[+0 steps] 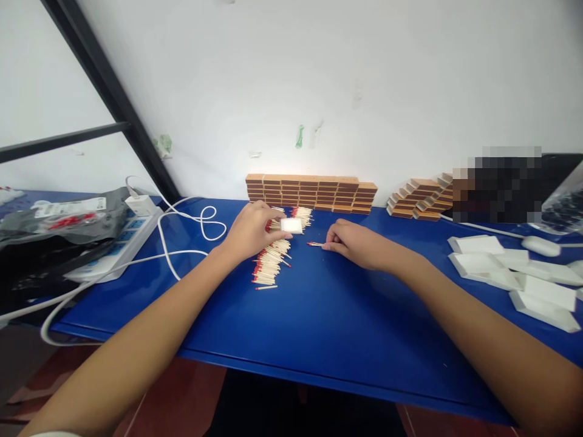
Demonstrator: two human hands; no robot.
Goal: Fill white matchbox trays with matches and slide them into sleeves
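Note:
My left hand (255, 226) grips a small white matchbox tray (291, 226) between thumb and fingers, just above the matches. Under and in front of it lies a long heap of red-tipped matches (268, 265), with one loose match (266, 287) at its near end. Another bunch of matches (302, 215) lies behind the tray. To the right, my right hand (347, 243) pinches a few matches (315, 244), their red heads pointing left toward the tray. The inside of the tray is too bright to make out.
Stacked matchbox sleeves (310, 193) line the wall, with a leaning stack (416, 199) farther right. White empty trays (514, 267) lie at the right of the blue table (319, 340). At left are a power strip (121, 243), white cables (170, 243) and plastic bags (68, 224).

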